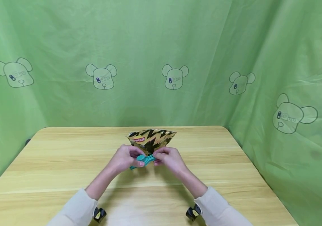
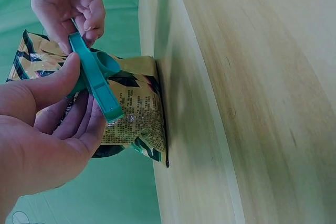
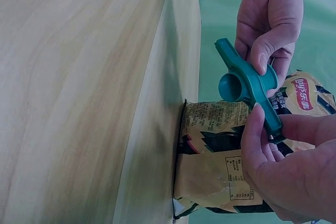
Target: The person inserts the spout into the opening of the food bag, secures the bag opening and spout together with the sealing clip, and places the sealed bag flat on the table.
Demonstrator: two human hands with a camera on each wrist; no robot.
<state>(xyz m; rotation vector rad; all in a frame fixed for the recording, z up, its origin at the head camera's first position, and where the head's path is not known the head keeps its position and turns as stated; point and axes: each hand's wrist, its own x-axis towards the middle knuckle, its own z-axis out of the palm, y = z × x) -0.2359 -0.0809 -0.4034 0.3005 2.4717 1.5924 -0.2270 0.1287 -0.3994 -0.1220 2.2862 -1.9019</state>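
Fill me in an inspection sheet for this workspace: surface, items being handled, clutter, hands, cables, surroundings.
Surface: pale wood-grain table with rounded far corners.
Job's things: teal plastic clip with a round, cup-like part; glossy gold-and-black snack bag with a red logo, standing on the table beyond the clip. Whether they touch: cannot tell.
Clutter: nothing seen.
Hands: left hand grips the clip near its round part; right hand pinches its other end.
Cables: nothing seen.
Surroundings: green fabric curtain printed with outlined bear heads, behind and to the right.
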